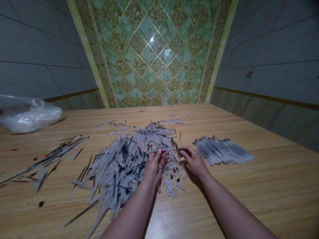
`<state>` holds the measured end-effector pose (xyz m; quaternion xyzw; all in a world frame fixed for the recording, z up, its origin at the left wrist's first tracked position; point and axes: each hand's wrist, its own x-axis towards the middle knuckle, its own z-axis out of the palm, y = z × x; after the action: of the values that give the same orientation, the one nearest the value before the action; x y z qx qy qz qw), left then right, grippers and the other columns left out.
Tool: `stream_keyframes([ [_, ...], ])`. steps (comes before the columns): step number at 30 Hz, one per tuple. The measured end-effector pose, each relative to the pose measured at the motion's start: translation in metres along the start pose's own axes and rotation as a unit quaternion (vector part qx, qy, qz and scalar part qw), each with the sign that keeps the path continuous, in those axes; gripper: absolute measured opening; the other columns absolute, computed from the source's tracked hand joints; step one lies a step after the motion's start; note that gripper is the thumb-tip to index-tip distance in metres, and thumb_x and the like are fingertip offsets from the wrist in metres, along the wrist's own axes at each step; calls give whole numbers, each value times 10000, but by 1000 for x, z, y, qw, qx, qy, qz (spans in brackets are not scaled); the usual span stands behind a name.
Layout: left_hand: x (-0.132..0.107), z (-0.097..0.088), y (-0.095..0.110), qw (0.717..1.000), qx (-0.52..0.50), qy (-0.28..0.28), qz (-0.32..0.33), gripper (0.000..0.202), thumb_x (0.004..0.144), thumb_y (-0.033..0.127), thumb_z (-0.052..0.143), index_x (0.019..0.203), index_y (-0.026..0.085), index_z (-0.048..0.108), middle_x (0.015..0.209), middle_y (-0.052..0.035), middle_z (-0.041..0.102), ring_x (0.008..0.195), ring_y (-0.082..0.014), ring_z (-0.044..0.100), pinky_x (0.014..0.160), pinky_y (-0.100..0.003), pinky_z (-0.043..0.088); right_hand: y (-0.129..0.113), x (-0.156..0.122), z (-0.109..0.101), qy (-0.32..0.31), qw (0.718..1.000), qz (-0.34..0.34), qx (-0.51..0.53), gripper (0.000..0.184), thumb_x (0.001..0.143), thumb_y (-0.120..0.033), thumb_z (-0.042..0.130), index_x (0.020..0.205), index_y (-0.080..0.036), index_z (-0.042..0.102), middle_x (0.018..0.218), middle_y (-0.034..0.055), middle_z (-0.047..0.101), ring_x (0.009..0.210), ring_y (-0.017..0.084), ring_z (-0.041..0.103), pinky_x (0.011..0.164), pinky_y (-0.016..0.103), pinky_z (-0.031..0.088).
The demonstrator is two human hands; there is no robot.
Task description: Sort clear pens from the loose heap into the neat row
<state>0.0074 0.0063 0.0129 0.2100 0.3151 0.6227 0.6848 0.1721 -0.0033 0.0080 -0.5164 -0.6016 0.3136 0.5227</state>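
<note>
My left hand pinches a clear, slim tube that looks like a pen barrel, held level over a large heap. My right hand is just to its right, thumb and fingertips pressed together near the tube's end. Whatever is between those fingertips is too small to make out. Beneath both hands spreads the heap of clear tubes and thin dark refills. Small clear cone-shaped tips and black plugs lie on the table below the hands.
To the right, a row of tubes with dark ends lies side by side on the wooden table. Long dark rods are scattered at the left. A clear plastic bag rests at the far left. Beyond stands a tiled wall.
</note>
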Motion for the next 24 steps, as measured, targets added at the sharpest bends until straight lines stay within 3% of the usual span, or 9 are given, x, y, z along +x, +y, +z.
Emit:
stream_keyframes([
  [7, -4, 2, -1, 1000, 21, -1, -8, 180, 711, 157, 639, 862, 108, 554, 789, -89, 672, 740, -166, 662, 588, -207, 541, 6, 3, -1, 11, 998, 24, 53, 360, 696, -416, 605, 935, -149, 627, 882, 88, 664, 803, 191, 600, 734, 317, 460],
  [24, -6, 2, -7, 999, 30, -18, -22, 181, 719, 149, 630, 882, 113, 560, 784, -84, 672, 737, -162, 663, 608, -212, 544, 4, 2, 0, 28, 999, 3, 36, 305, 681, -394, 632, 884, -167, 651, 860, 75, 676, 808, 193, 610, 767, 331, 459],
])
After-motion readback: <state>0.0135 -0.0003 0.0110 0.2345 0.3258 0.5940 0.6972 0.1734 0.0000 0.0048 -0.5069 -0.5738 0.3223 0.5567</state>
